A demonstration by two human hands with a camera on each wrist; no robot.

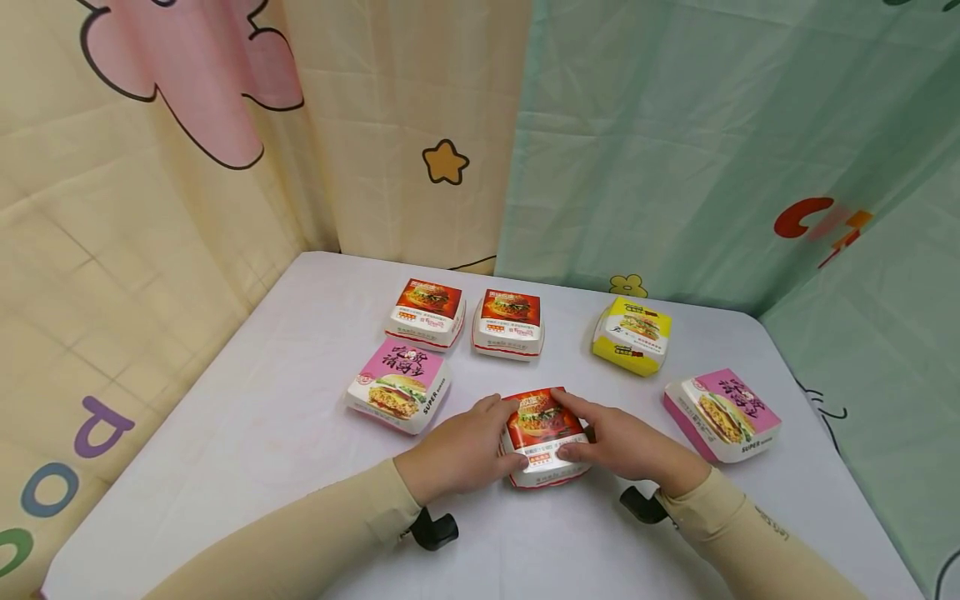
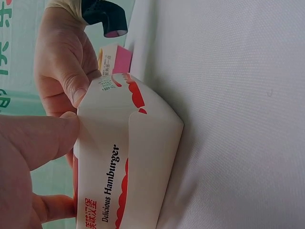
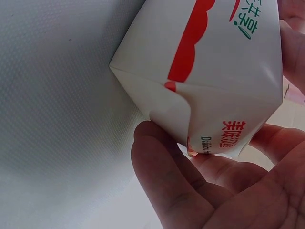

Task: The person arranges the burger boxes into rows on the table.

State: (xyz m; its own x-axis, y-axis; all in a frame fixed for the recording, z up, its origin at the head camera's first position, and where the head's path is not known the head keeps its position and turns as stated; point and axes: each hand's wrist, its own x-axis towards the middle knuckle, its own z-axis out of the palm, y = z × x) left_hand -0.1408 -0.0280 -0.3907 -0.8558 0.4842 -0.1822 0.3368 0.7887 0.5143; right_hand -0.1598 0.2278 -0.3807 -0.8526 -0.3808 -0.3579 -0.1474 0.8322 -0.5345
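White box [image 2: 121,150], "Delicious Hamburger" lettering [image 2: 110,183]

The head view is bright, with soft, even light, and the white table [image 1: 225,425] shows only faint shadows; the small print on the burger box [image 1: 544,427] is too soft for reading. Both wrist views are dimmer. In the left one, a blurred shadow lies beside the box; in the right one, the right hand [image 3: 238,193] appears shaded.
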